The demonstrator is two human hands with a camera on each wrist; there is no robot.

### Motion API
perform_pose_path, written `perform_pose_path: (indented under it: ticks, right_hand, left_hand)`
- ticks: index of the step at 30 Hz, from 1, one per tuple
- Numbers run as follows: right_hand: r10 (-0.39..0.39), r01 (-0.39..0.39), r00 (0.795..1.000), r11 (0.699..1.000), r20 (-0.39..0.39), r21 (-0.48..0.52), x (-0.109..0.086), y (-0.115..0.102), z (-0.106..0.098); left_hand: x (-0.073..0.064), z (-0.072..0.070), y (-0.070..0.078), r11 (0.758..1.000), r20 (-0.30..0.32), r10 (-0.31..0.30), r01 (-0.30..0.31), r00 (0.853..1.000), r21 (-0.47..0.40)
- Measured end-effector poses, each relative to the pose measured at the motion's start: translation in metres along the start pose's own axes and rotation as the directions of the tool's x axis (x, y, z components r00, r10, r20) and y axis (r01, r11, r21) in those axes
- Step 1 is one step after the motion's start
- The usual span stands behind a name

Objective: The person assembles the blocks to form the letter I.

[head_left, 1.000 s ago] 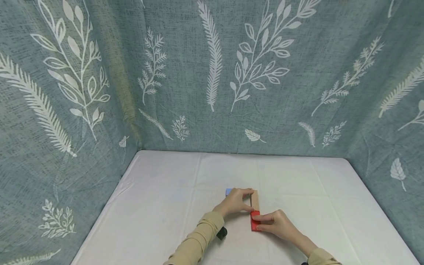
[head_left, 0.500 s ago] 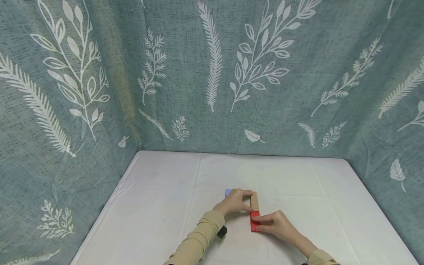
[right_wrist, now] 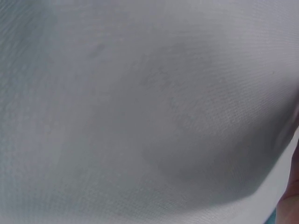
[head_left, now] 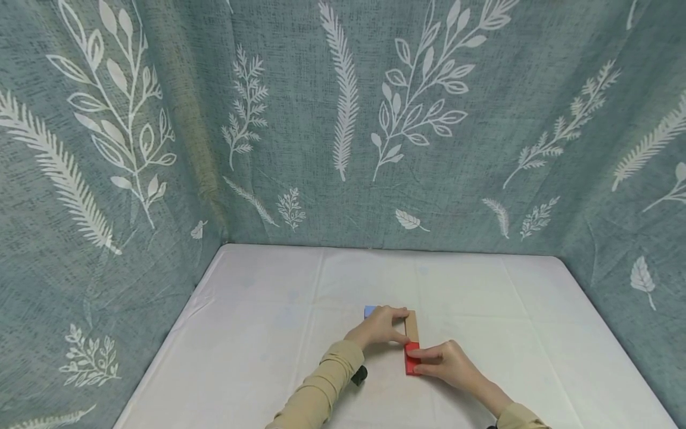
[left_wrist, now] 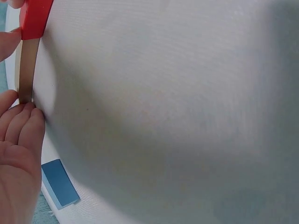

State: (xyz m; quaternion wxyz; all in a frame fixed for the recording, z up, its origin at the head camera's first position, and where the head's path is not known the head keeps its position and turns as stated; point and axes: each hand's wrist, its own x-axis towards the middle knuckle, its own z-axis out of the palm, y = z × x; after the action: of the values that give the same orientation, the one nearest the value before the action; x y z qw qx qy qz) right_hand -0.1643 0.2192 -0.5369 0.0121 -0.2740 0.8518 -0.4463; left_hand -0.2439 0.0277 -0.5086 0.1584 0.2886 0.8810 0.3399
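Red block (head_left: 411, 363) is found on the white table (head_left: 477, 304), set end to end with the wooden block (head_left: 411, 326), its near end pointed toward the person. It is pinched between thumb and finger by the right hand (head_left: 451, 363). The wooden block is grasped lengthwise by the left hand (head_left: 377, 328), fingertips being placed at its far end and the thumb near the joint with the red block. Against the head view of a second ago, both grips are unchanged, and the blocks are seen in almost the same place. A blue block (left_wrist: 60, 184) is noted beside the left hand, partly hidden by it from the head camera. A black object (head_left: 359, 375) is observed beside the left sleeve (head_left: 318, 384).
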Motion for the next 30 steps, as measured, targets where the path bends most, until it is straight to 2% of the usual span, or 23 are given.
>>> perform_pose_path:
  ticks: [9, 15, 22, 26, 28, 30]
  right_hand:
    - [0.012, -0.012, 1.000, 1.000, 0.018, -0.009, 0.002, -0.003, 0.000]
    - [0.060, -0.058, 0.998, 0.997, 0.037, -0.042, 0.003, -0.008, -0.001]
    - [0.084, -0.084, 0.996, 0.996, 0.035, -0.006, 0.006, -0.033, -0.006]
    - [0.086, -0.086, 0.996, 0.996, -0.021, 0.029, 0.007, -0.027, -0.004]
    - [0.127, -0.123, 0.988, 0.991, -0.086, 0.059, 0.007, -0.018, -0.001]
    - [0.184, -0.173, 0.971, 0.981, -0.150, 0.083, 0.009, -0.009, 0.001]
  left_hand:
    - [-0.001, -0.002, 0.001, 1.000, 0.001, -0.014, 0.014, 1.000, 0.002]
    - [-0.002, -0.001, 0.001, 1.000, -0.001, -0.016, 0.016, 1.000, -0.018]
    - [-0.003, -0.001, 0.001, 0.999, 0.009, -0.027, 0.028, 1.000, -0.040]
    - [-0.001, 0.000, -0.001, 1.000, 0.003, -0.017, 0.017, 1.000, -0.027]
    - [-0.001, 0.000, -0.002, 1.000, 0.001, -0.014, 0.014, 1.000, -0.024]
    - [-0.001, 0.000, -0.002, 0.999, -0.001, -0.014, 0.014, 1.000, -0.029]
